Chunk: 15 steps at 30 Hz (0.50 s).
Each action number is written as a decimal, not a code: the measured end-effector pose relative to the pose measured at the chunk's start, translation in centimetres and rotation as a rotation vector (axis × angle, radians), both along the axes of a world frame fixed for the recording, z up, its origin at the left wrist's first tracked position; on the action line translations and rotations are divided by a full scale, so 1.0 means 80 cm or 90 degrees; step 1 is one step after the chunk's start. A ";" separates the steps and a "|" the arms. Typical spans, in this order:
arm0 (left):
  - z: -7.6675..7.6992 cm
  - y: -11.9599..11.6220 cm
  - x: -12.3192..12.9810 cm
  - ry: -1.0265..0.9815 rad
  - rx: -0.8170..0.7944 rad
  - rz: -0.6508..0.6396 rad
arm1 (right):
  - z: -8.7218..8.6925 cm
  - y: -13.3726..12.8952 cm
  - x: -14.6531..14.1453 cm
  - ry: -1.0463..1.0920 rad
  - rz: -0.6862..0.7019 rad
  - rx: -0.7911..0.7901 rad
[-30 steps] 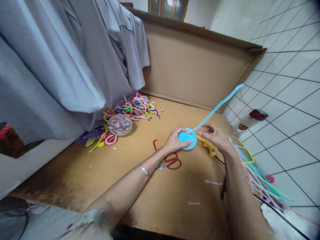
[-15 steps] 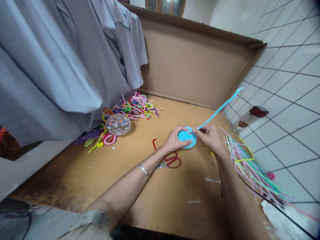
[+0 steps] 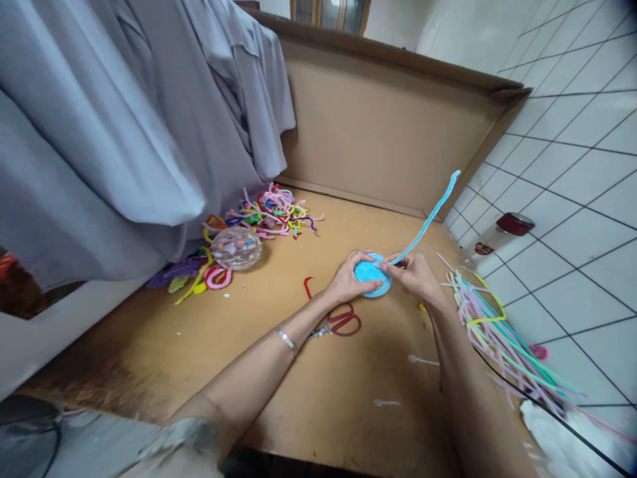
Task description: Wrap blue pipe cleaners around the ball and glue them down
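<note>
A round, flat coil of blue pipe cleaner (image 3: 371, 277) is gripped along its left side by my left hand (image 3: 346, 277), thumb on the near face and fingers over the top edge. My right hand (image 3: 415, 275) pinches the loose blue pipe cleaner (image 3: 425, 226) where it meets the coil's right edge. That free length rises up and to the right, slightly curved. Red-handled scissors (image 3: 343, 323) lie on the table below my left hand, their blades partly hidden behind my forearm. A short bent red piece (image 3: 307, 287) rests left of my left hand.
A clear bowl-like container (image 3: 236, 248) and a heap of colourful pipe cleaners (image 3: 276, 209) sit at the back left, beside the grey cloth (image 3: 149, 133). Pastel pipe cleaners (image 3: 490, 332), a red-lidded bottle (image 3: 497, 242) and a black cable (image 3: 547, 408) lie right. Cardboard (image 3: 378, 126) stands behind.
The free end of the blue pipe cleaner has swung left and stands more upright. My right hand has shifted slightly left against the coil; my left hand keeps its hold.
</note>
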<state>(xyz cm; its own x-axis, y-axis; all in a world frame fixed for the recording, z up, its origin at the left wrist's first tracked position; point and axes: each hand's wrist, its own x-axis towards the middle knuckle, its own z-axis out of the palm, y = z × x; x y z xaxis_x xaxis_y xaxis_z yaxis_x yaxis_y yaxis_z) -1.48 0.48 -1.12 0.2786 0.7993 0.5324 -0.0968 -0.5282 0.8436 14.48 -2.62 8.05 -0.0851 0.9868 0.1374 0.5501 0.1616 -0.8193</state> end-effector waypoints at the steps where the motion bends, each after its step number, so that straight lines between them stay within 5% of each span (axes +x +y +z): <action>1: 0.000 0.000 0.000 0.000 0.000 0.000 | 0.000 0.000 0.000 0.003 0.004 -0.003; 15: 0.002 -0.002 -0.001 -0.003 -0.011 -0.009 | -0.012 0.006 0.007 0.027 0.068 -0.006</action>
